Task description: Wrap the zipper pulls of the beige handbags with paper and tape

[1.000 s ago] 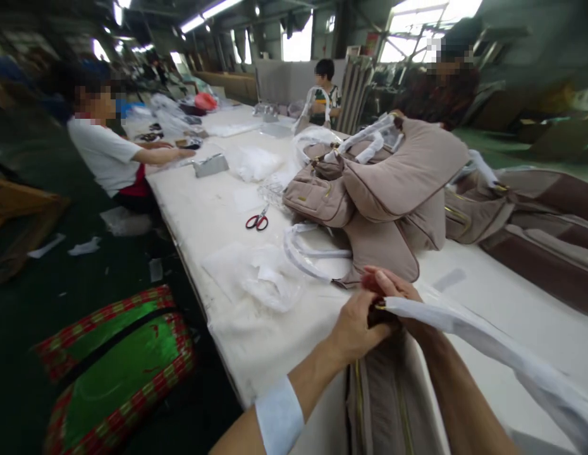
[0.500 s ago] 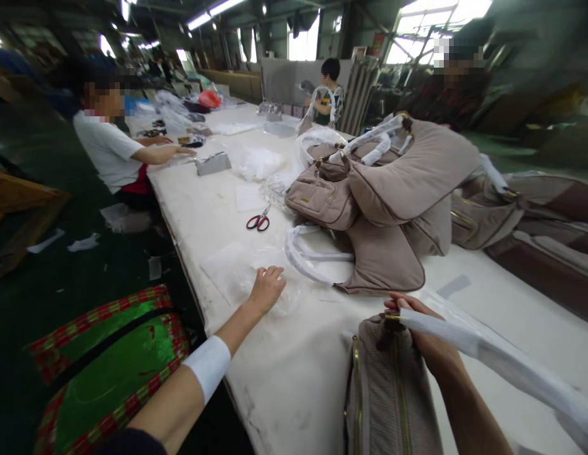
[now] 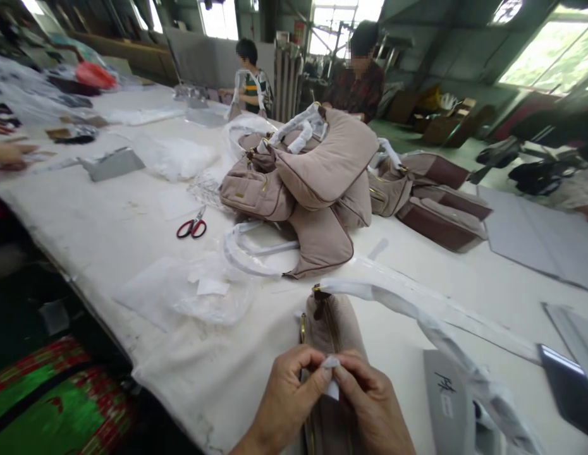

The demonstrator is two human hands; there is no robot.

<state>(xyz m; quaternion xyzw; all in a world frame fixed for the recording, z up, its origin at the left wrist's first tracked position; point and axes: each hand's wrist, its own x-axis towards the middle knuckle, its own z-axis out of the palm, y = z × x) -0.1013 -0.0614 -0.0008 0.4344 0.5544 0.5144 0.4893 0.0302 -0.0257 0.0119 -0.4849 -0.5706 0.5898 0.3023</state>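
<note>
A taupe handbag (image 3: 339, 322) with gold zips lies upright on the table in front of me, its long strap (image 3: 403, 300) wrapped in white and trailing to the right. Over the bag, my left hand (image 3: 289, 388) and my right hand (image 3: 374, 398) meet, thumbs and fingertips pinched. Between them they hold a small white slip (image 3: 332, 387); whether it is paper or film I cannot tell. Part of the bag is hidden under both hands. Left of the bag are a crumpled clear plastic bag (image 3: 227, 303) and a white paper square (image 3: 213, 287).
A heap of taupe handbags (image 3: 327, 164) covers the table's middle, with more bags (image 3: 441, 218) to its right. Red-handled scissors (image 3: 192, 227) lie left of the heap. At right are a grey card (image 3: 441, 392) and a dark flat device (image 3: 571, 385). Co-workers (image 3: 358, 76) stand beyond.
My left hand has come from the clear plastic bag to my right hand. The right hand has left the strap's end, and both now pinch the white slip. The view has turned right.
</note>
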